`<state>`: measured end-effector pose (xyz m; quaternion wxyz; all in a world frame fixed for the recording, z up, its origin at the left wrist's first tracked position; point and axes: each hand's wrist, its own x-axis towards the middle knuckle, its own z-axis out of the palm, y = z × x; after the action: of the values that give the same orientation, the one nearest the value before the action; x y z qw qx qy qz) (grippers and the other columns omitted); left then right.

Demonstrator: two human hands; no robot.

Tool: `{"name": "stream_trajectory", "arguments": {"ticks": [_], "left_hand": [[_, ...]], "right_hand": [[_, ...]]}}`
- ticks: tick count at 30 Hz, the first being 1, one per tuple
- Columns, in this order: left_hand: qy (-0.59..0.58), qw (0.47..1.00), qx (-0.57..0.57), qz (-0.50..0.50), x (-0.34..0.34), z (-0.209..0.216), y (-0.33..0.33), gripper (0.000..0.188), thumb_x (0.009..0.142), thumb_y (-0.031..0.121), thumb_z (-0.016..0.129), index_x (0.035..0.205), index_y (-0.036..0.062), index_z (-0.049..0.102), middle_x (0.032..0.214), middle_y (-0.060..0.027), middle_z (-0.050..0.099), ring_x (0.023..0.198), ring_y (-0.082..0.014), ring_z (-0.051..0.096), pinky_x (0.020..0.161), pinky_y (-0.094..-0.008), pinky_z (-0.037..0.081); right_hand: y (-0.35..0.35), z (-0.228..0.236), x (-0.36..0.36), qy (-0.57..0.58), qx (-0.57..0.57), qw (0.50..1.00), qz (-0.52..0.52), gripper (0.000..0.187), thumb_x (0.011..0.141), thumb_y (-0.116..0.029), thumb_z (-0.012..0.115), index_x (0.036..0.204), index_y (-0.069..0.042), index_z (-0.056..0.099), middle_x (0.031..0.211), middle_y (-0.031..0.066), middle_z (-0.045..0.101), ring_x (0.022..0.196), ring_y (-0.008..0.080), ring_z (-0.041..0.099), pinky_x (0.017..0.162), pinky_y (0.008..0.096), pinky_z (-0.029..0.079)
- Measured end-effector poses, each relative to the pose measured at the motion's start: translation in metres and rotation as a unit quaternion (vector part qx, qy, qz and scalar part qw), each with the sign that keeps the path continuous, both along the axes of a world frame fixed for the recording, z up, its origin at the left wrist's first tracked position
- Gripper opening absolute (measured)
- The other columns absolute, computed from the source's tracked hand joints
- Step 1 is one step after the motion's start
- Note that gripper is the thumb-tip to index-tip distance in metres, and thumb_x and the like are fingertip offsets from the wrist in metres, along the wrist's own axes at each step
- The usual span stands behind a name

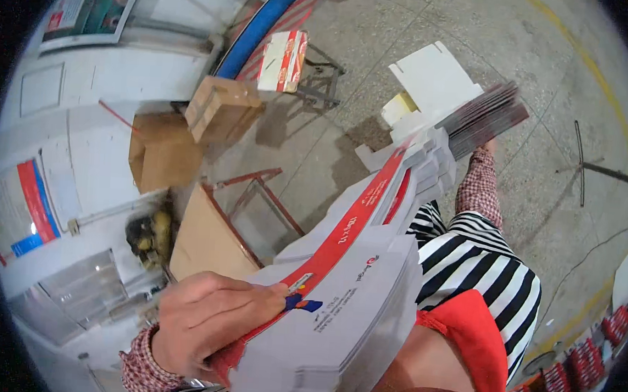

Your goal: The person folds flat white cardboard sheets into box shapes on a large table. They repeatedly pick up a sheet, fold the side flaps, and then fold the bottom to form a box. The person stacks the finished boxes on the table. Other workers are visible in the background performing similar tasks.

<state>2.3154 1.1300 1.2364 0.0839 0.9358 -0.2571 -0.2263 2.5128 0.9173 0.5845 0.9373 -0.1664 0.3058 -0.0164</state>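
A thick stack of flattened cartons [354,248], white with a red stripe, stretches slantwise across my body. At its near end my left hand [215,318] is closed over the edge, thumb and fingers pressed on the red stripe. The layers fan out toward the far end, where grey-brown carton edges [481,119] show. My right hand [488,145] is at that end, against the stack's underside. Most of it is hidden behind the cartons, and only a bit shows above the checked sleeve.
To the left, a red-framed table [212,240] stands near two brown cardboard boxes [164,149]. Farther off are a red-and-white box [283,61] on a metal stand and a white carton [434,74]. Red packets [567,379] lie at lower right; a thin metal stand [583,165] is at right.
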Motion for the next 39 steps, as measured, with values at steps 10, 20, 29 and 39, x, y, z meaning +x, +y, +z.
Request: {"name": "stream_trajectory", "arguments": {"ticks": [10, 20, 29, 39], "left_hand": [[-0.136, 0.988, -0.049, 0.047, -0.132, -0.011, 0.059, 0.040, 0.073, 0.031, 0.062, 0.096, -0.0018, 0.065, 0.087, -0.0108, 0.068, 0.076, -0.0208, 0.066, 0.058, -0.0263, 0.048], [-0.236, 0.940, -0.049, 0.242, -0.371, -0.049, 0.130, 0.043, 0.079, 0.037, 0.060, 0.097, -0.0020, 0.063, 0.091, -0.0146, 0.068, 0.075, -0.0219, 0.066, 0.061, -0.0299, 0.050], [-0.345, 0.848, -0.052, 0.398, -0.550, -0.090, 0.178, 0.059, 0.076, 0.049, 0.056, 0.100, -0.0039, 0.063, 0.095, -0.0139, 0.067, 0.077, -0.0231, 0.065, 0.064, -0.0289, 0.050], [-0.409, 0.662, -0.093, 0.621, -0.589, -0.152, 0.305, 0.049, 0.072, 0.036, 0.065, 0.104, -0.0018, 0.061, 0.098, -0.0122, 0.066, 0.078, -0.0257, 0.062, 0.070, -0.0320, 0.049]], "right_hand": [[0.108, 0.068, -0.010, -0.107, -0.099, 0.971, 0.192, 0.089, 0.077, -0.069, 0.050, 0.137, -0.005, 0.033, 0.138, 0.0132, 0.039, 0.129, 0.0301, 0.032, 0.106, 0.0457, 0.026], [0.302, 0.142, -0.084, -0.241, -0.158, 0.879, 0.379, 0.088, 0.078, -0.069, 0.048, 0.138, -0.006, 0.032, 0.138, 0.0131, 0.038, 0.129, 0.0300, 0.031, 0.106, 0.0459, 0.026], [0.488, 0.213, -0.199, -0.345, -0.211, 0.744, 0.532, 0.088, 0.078, -0.068, 0.047, 0.138, -0.006, 0.031, 0.139, 0.0129, 0.037, 0.130, 0.0300, 0.031, 0.106, 0.0461, 0.026], [0.795, 0.295, -0.187, -0.466, -0.252, 0.602, 0.598, 0.088, 0.079, -0.068, 0.046, 0.139, -0.006, 0.030, 0.140, 0.0128, 0.036, 0.130, 0.0299, 0.030, 0.106, 0.0464, 0.026]]}}
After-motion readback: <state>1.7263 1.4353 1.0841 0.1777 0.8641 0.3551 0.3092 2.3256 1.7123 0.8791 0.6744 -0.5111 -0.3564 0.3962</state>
